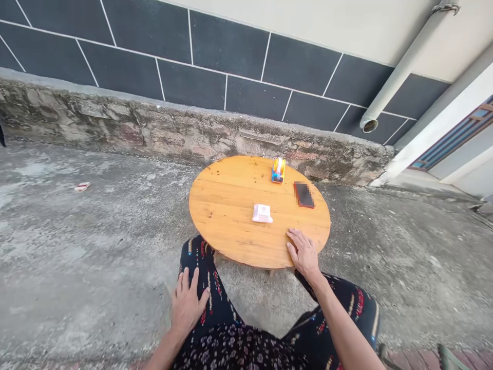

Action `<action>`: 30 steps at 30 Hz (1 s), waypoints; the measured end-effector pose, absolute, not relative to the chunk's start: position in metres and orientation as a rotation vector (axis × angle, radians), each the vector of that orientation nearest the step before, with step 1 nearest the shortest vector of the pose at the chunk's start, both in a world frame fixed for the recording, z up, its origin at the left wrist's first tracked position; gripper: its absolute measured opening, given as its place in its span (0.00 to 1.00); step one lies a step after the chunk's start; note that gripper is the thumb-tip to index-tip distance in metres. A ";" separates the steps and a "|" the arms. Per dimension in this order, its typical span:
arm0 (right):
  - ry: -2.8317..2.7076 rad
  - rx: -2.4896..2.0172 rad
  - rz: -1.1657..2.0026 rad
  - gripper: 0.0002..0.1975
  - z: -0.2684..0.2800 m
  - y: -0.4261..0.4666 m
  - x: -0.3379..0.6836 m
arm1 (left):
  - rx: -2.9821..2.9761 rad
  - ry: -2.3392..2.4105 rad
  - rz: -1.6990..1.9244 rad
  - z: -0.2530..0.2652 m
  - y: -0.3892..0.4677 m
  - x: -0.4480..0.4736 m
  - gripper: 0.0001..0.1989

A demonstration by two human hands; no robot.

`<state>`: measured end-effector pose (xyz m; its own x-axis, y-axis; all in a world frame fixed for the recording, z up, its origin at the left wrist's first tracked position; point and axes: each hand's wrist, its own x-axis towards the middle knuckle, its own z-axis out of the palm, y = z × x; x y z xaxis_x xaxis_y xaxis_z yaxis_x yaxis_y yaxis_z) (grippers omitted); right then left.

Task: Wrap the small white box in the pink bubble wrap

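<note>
While a white wrapped packet [262, 214] lies mid-worktop [223, 205], long axis crosswise, I see it ahead and left of the right hand [304, 254], the nearer one, resting empty, palm down; the left hand [187, 304], also empty, lies on the thigh [211, 277]. Pixelation obscures the red-edged slab [304, 195]; the packet's print is unreadable.

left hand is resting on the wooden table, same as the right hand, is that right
Not quite: the head view shows the left hand resting on the dark patterned left trouser leg, not on the wooden table. The right hand does rest on the table, as you say.
</note>
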<state>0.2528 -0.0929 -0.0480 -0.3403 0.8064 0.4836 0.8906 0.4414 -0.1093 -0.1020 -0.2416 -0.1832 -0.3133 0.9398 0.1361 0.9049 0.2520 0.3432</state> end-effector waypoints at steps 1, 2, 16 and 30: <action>-2.225 -1.430 -0.241 0.18 -0.047 -0.094 0.252 | 1.784 2.423 0.556 -0.185 -0.241 -0.099 0.31; -2.221 -1.434 -0.243 0.18 -0.047 -0.094 0.251 | 1.784 2.433 0.557 -0.186 -0.241 -0.098 0.30; -2.081 -1.487 -0.026 0.16 -0.041 -0.107 0.234 | 1.827 2.133 1.235 -0.089 -0.223 -0.052 0.25; -2.082 -1.327 0.464 0.30 -0.027 -0.081 0.192 | 1.408 1.529 1.407 -0.031 -0.029 0.020 0.25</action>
